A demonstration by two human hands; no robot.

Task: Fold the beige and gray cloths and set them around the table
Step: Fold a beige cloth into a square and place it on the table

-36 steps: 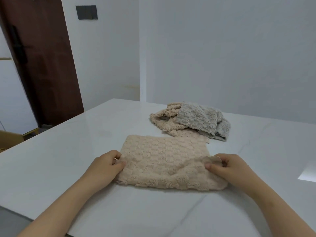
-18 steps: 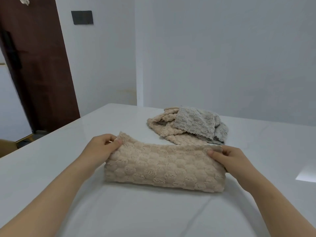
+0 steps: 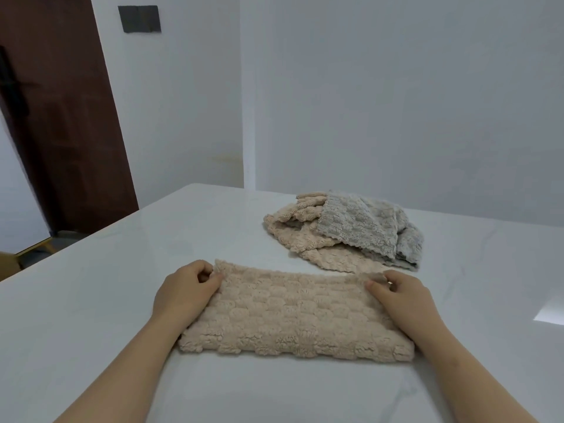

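Note:
A beige textured cloth (image 3: 293, 312) lies folded in half on the white table (image 3: 91, 315), its fold toward me. My left hand (image 3: 183, 294) pinches its far left corner. At the far right corner, my right hand (image 3: 403, 297) pinches the doubled edge. Behind it sits a loose pile: a crumpled beige cloth (image 3: 293, 230) with a gray cloth (image 3: 366, 227) draped over its right side.
The table's left edge runs diagonally toward a dark brown door (image 3: 58, 117). White walls stand close behind the table. A dark switch plate (image 3: 139, 19) hangs on the wall. A bright light patch (image 3: 549, 315) lies on the table at the right.
Both hands lifted the cloth's near edge, carried it away from me and laid it on the far edge, folding the cloth in half. The pile has not moved.

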